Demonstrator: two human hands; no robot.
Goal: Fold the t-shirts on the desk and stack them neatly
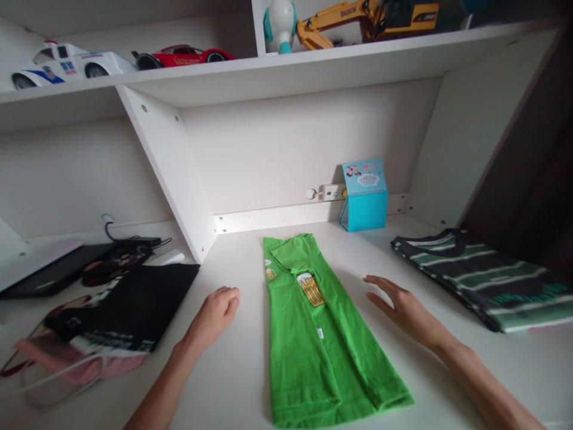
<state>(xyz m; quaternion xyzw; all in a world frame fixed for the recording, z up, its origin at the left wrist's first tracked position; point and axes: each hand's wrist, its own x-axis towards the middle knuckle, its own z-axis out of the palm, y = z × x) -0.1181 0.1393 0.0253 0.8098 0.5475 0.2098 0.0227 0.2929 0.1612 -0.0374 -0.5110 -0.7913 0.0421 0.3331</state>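
Note:
A green T-shirt (322, 334), folded lengthwise into a long strip with a beer-mug print showing, lies on the white desk (242, 382) in front of me. My left hand (215, 316) hovers just left of the shirt, fingers loosely curled, holding nothing. My right hand (396, 304) is on the shirt's right side, fingers stretched out and apart, close to its edge without gripping it.
A pile of black and pink clothes (111, 316) lies at the left, near a dark laptop (54, 272) and cables. A folded green-and-black striped shirt (487, 278) lies at the right. A blue desk calendar (364, 197) stands at the back. Toy cars (71, 63) and a toy excavator (367, 18) sit on the shelf above.

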